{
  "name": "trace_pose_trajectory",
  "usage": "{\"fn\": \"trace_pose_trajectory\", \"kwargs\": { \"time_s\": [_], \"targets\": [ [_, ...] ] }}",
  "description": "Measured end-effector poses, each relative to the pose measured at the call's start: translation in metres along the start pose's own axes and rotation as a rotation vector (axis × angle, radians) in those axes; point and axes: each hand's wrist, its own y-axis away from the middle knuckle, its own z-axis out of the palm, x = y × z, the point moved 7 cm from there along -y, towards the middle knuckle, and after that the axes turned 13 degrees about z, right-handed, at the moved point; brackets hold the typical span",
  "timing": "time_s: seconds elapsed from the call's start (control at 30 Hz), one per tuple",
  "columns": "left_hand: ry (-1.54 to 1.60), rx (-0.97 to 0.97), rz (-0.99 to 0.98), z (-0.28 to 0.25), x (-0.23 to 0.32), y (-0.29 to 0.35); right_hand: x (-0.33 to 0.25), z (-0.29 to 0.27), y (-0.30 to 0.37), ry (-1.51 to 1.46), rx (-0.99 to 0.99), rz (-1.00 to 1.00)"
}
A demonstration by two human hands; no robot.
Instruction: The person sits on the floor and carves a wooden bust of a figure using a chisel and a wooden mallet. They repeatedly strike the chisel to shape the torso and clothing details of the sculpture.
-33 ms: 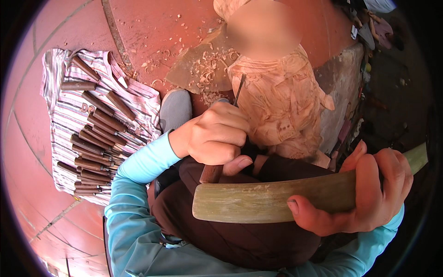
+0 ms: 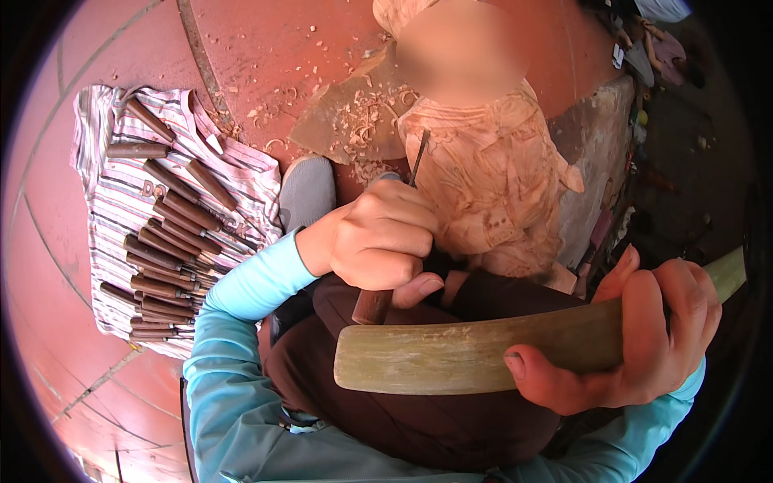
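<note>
My left hand (image 2: pixel 385 229) is closed round a wood chisel (image 2: pixel 373 307). Its brown handle end sticks out below my fist, and the thin metal blade points up toward the left side of a carved wooden figure (image 2: pixel 483 177). I cannot tell whether the blade tip touches the wood. The figure has carved folds, and its upper part is blurred. My right hand (image 2: pixel 644 338) is wrapped round a long, flat-sided greenish mallet (image 2: pixel 475 358), held across my lap. The mallet's left end is just below the chisel handle, with a narrow gap between them.
On the left, a striped shirt (image 2: pixel 105 241) lies on red floor tiles (image 2: pixel 56 322) with several brown-handled chisels (image 2: pixel 153 249) on it. Wood shavings (image 2: pixel 362 121) cover a flat board beside the figure. A grey stone-like block (image 2: pixel 600 161) stands right of it. People (image 2: pixel 664 52) are at the far right.
The mallet's left end has dropped slightly, away from the chisel handle. My left hand and the chisel have shifted a little down and right.
</note>
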Motion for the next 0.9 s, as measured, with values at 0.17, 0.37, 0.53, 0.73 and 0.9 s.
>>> {"fn": "trace_pose_trajectory", "kwargs": {
  "time_s": [0.17, 0.37, 0.53, 0.73, 0.9],
  "targets": [
    [-0.059, 0.144, -0.048, -0.007, -0.008, -0.011, -0.003, 0.0, -0.005, 0.04, 0.023, -0.155],
    [-0.338, 0.62, 0.224, -0.016, 0.002, -0.018, 0.023, -0.001, -0.016, 0.004, -0.045, -0.039],
    [-0.695, -0.008, -0.022, 0.044, -0.037, -0.049, 0.113, 0.032, 0.023, -0.344, 0.028, 0.759],
    [-0.815, 0.178, -0.189, 0.042, -0.072, -0.056, 0.13, 0.035, 0.042, -0.53, -0.008, 0.998],
    [-0.886, 0.269, -0.181, 0.039, -0.081, -0.052, 0.118, 0.038, 0.04, -0.494, -0.031, 0.938]
  ]
}}
